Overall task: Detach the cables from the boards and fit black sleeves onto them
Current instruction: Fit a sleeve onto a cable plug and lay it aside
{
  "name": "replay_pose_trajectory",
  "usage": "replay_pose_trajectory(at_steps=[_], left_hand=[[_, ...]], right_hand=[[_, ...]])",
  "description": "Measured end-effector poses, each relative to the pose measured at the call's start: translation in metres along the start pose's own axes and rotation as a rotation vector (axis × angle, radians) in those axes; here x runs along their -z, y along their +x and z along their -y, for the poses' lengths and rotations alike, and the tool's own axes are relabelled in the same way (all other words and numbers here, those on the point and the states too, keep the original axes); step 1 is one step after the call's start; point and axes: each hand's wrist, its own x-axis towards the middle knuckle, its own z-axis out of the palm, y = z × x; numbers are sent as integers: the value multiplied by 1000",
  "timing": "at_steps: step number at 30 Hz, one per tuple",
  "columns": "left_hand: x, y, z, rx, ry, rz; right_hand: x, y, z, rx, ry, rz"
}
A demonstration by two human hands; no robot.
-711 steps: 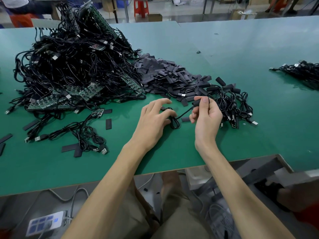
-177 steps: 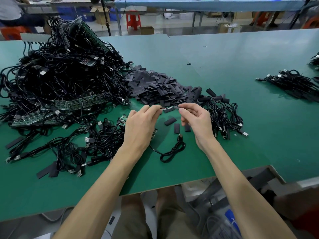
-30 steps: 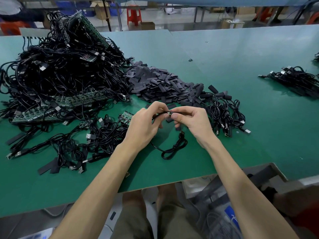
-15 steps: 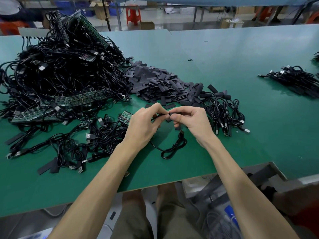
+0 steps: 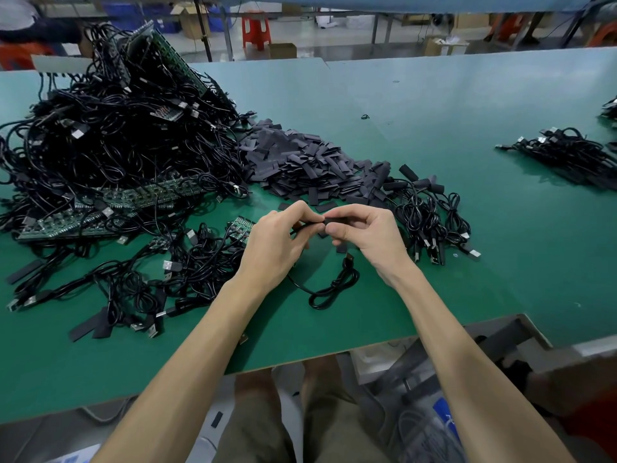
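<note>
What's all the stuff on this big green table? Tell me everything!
table: one, green, under everything.
cable heap: one tangle, black, far left.
circuit boards: several, green, in cable heap.
sleeve pile: many, black, centre.
sleeved cables: one bunch, black, right of sleeve pile.
cable bundle: one, black, far right.
stool: one, red, floor beyond table.
held cable: one, black, coil on near table.
held sleeve: one, black, at cable's end.
left hand: one, pinches held cable.
right hand: one, pinches held sleeve.
</note>
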Motion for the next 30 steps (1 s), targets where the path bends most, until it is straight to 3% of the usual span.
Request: replay_pose_trajectory(at_steps=[30], left_hand=[[-3,1,6,85,-77,12]], right_hand=[[-2,1,-1,-22,-89,-46]])
